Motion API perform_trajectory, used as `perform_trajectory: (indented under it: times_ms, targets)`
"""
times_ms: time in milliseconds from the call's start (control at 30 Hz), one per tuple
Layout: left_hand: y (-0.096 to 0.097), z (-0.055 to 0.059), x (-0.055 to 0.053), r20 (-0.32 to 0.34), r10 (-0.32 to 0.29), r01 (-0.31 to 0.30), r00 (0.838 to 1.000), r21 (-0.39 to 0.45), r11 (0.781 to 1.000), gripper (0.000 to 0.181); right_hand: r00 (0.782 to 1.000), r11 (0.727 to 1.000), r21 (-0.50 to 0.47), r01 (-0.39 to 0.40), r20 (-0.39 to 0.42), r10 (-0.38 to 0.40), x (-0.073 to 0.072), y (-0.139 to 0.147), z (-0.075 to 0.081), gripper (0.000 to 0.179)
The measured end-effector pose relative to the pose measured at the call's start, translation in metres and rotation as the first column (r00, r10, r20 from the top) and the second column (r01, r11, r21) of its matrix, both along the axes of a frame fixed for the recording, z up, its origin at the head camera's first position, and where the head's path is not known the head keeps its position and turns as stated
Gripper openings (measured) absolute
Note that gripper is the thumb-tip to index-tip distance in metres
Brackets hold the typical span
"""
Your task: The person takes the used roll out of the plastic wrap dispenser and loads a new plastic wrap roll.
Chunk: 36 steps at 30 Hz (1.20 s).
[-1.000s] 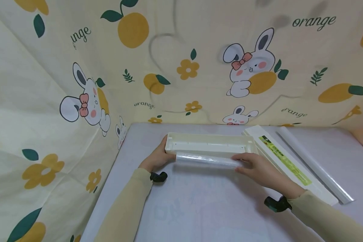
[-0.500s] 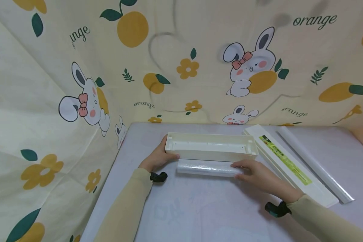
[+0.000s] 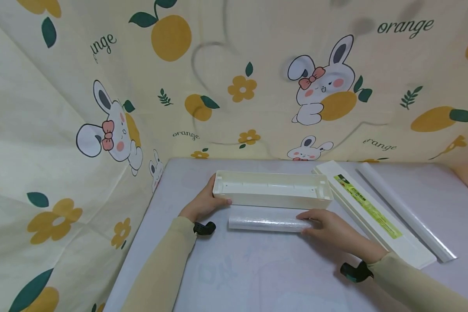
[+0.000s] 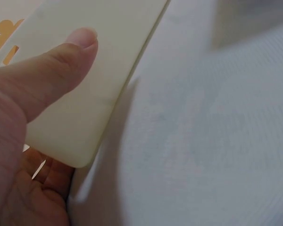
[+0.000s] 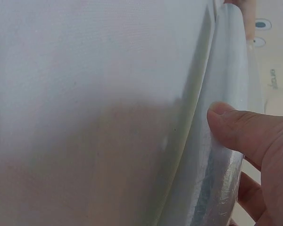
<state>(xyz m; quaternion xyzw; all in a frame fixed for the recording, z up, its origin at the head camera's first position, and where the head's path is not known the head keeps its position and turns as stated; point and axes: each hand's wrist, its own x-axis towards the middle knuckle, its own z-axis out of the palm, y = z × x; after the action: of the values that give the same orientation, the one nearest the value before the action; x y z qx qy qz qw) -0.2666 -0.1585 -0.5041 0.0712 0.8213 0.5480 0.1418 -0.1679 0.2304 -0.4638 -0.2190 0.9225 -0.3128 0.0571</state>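
A long cream box point(image 3: 271, 200) stands without a lid on the table, its inside showing. My left hand point(image 3: 204, 203) grips its left end, and in the left wrist view the thumb point(image 4: 68, 61) lies along the outer wall with the fingers round the corner. In front of the box is a roll of cling film point(image 3: 263, 222), clear and shiny. My right hand point(image 3: 329, 226) holds this roll near its right end. In the right wrist view the thumb point(image 5: 236, 125) presses on the film, and the other fingers are mostly hidden behind the roll.
To the right lies a long white lid point(image 3: 374, 216) with a yellow-green label, slanting towards the front. Beside it is a thin, shiny translucent tube point(image 3: 409, 212). A patterned cloth point(image 3: 265, 86) hangs behind the pale table point(image 3: 257, 273).
The cling film roll has come down and towards me, away from the box's front wall, with my right hand on it. My left hand stays at the box's end.
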Motion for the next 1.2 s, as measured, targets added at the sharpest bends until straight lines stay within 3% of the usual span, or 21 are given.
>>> perform_trajectory:
  times_ms: [1200]
  targets:
    - [0.0018,0.0004,0.0005,0.014,0.022,-0.022,1.000,-0.025,0.999,0.110,1.000,1.000,0.025,-0.008,-0.001,0.008,0.0009,-0.0031,-0.0044,0.039]
